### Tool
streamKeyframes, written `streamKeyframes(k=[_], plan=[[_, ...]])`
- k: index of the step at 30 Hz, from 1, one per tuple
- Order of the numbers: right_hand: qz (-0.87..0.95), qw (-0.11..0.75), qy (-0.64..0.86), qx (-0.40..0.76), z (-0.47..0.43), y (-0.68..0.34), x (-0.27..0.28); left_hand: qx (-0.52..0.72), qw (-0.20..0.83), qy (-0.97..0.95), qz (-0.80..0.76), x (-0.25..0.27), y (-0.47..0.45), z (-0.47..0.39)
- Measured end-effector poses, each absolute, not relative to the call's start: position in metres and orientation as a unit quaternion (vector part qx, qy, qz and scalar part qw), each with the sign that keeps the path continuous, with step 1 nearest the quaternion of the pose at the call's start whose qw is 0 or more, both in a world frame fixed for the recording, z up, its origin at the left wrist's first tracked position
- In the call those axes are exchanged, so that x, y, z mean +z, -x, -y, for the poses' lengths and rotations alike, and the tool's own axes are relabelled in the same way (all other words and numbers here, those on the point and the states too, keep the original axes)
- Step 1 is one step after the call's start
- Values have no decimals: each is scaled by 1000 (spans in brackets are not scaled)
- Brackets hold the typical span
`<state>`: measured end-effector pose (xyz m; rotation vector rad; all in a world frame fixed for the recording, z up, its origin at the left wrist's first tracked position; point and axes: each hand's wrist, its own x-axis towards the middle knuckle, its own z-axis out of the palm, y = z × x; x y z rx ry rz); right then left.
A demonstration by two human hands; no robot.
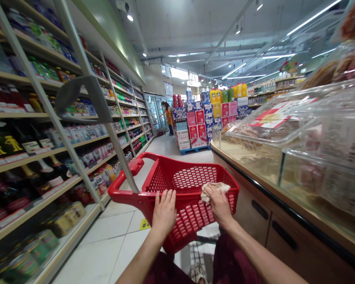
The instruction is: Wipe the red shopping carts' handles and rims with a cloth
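A red plastic shopping basket (192, 215) with honeycomb holes stands right before my knees. Its grey pull handle (87, 98) is raised and leans toward the shelves at the left. My left hand (165, 211) lies with outstretched fingers on the near rim, holding nothing. Bunched under my right hand (218, 203) is a cream-coloured cloth (207, 193), pressed against the same rim farther to the right. My right fingers are closed over the cloth, and part of it sticks out past them.
Shelves (59, 154) of bottles and cans line the left side. A wooden counter (254, 209) with clear plastic food boxes (272, 118) runs close on the right. Ahead are stacked drink cartons (197, 126) on a blue pallet and a person in yellow (168, 118) near glass-door fridges (155, 110).
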<state>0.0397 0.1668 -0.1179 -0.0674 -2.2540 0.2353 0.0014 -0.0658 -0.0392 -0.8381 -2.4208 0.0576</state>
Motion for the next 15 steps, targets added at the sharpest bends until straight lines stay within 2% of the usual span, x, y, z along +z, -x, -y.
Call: streamKeyframes(k=[3,8,13,15], plan=[[906,414,-3,91,-176,-43,-120,22,285,313,906,-40,-1,67],[878,432,182,95,-219,-55,-131,17,297,310,903,-41,-1,65],[906,415,15,84,-180,-46,-121,18,291,312,904,-40,-2,65],[915,394,1,84,-184,-46,-120,17,290,315,903,-40,-2,66]])
